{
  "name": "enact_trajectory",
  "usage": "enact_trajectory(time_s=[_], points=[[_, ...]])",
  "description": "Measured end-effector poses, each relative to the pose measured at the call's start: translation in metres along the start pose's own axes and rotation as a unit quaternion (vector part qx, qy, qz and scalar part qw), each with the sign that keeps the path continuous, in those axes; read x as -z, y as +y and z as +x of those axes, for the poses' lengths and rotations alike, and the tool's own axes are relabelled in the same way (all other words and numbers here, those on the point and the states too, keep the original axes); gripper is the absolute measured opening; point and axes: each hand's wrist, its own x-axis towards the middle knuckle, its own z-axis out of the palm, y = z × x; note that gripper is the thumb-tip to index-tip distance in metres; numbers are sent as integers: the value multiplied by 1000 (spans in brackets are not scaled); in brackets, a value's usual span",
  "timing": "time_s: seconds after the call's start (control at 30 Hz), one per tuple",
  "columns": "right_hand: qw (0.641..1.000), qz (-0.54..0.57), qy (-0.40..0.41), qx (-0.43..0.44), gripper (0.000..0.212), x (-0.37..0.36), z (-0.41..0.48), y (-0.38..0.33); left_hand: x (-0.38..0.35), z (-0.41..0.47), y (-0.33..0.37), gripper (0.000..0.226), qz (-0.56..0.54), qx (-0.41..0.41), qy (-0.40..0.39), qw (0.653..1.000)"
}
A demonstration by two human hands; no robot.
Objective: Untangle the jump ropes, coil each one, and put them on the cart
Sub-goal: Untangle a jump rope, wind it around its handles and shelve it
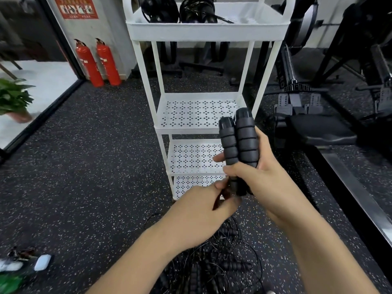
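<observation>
Right hand grips both rope handles upright, in front of cart. Left hand pinches cord below, prob. starting coil. Next: wrap, w/ steady tension.

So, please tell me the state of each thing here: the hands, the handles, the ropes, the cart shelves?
Right hand: closed around two handles.
Left hand: pinching at the handles' lower end.
Two handles: side by side, upright, held.
Rope pile: tangled on the floor.
Cart: upright.
Coiled ropes: on the top shelf.
Middle shelf: bare where visible.
</observation>
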Motion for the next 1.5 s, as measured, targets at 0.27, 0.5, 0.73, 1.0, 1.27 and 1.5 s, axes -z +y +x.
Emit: enact_trajectory(time_s=[0.27,0.5,0.73,1.0,1.27,1.5], points=[[978,196,26,-72,29,-3,1,7,-2,-4,12,52,71,-9,38,997],[903,413,54,-107,30,-8,11,12,-6,-3,19,36,70,-10,8,997],[955,275,97,-50,32,-9,11,19,-2,-11,25,30,122,-19,-67,990],[996,68,-46,-27,29,9,12,26,58,-30,15,21,-19,-52,-28,998],[965,111,-218,-95,27,9,5,22,98,-34,-6,30,-99,-49,63,992],[936,-49,-329,-116,66,-7,0,10,102,-30,-11,24,-158,-65,138,976]])
